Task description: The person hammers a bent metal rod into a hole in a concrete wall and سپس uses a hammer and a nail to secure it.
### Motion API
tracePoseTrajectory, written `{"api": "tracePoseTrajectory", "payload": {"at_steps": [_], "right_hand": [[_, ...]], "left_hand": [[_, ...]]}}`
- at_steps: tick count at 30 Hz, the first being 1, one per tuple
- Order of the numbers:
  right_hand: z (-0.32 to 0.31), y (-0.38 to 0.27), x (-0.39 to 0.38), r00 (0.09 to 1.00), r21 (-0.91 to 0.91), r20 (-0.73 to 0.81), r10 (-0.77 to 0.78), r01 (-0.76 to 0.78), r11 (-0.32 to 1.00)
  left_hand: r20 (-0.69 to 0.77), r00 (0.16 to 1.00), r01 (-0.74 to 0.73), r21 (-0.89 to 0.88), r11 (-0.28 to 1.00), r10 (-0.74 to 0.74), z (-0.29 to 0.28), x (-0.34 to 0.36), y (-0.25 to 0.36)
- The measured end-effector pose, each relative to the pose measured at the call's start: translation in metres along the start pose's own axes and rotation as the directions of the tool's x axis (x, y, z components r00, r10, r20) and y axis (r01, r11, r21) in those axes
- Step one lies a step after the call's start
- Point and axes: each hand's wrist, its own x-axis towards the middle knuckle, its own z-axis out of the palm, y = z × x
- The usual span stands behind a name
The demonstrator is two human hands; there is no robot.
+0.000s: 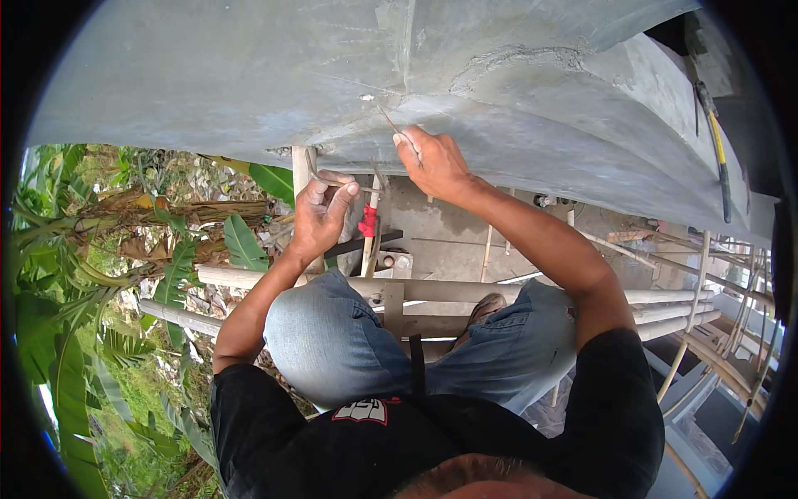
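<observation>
My right hand [436, 166] is closed round a thin, dark, pointed metal tool [387, 119]. Its tip slants up and left to the grey plastered wall [249, 75], close to a small white spot [366, 97]. Whether the tip touches the wall, I cannot tell. Lower and to the left, my left hand [320, 212] is pinched on a thin, curved metal piece [312, 164]. One bent end rises above the fingers and a narrow part shows past the thumb; the middle is hidden by the fingers. This hand is just below the wall's lower edge.
Bamboo scaffold poles [432, 290] run under my bent knees, with the ground far below. A red clamp-like piece [367, 220] sits on an upright pole near my left hand. A yellow-and-black long tool [720, 154] rests at the far right. Banana plants [75, 333] grow on the left.
</observation>
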Motion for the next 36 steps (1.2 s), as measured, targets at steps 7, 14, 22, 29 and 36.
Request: {"api": "tracePoseTrajectory", "payload": {"at_steps": [7,14,22,29,36], "right_hand": [[-0.017,0.069,-0.030,0.963,-0.167,0.114,0.246,-0.225,0.960],[-0.072,0.111,-0.105,0.961,-0.177,0.155,0.229,-0.201,0.964],[-0.106,0.094,-0.136,0.966,-0.055,0.081,0.244,-0.240,0.969],[-0.131,0.083,-0.148,0.970,0.059,0.013,0.242,-0.242,0.968],[-0.153,0.077,-0.155,0.953,0.120,-0.005,0.304,-0.302,0.946]], "left_hand": [[0.228,0.955,-0.215,0.102,0.971,0.188,-0.002,0.010,0.049],[0.549,0.727,-0.435,-0.097,0.895,0.413,0.069,0.032,0.188],[0.319,0.875,-0.199,-0.448,0.871,0.364,0.196,0.104,0.279],[0.197,0.968,-0.072,-0.384,0.921,0.158,0.220,0.157,0.272],[0.140,0.990,0.042,-0.409,0.912,0.017,0.233,0.158,0.272]]}}
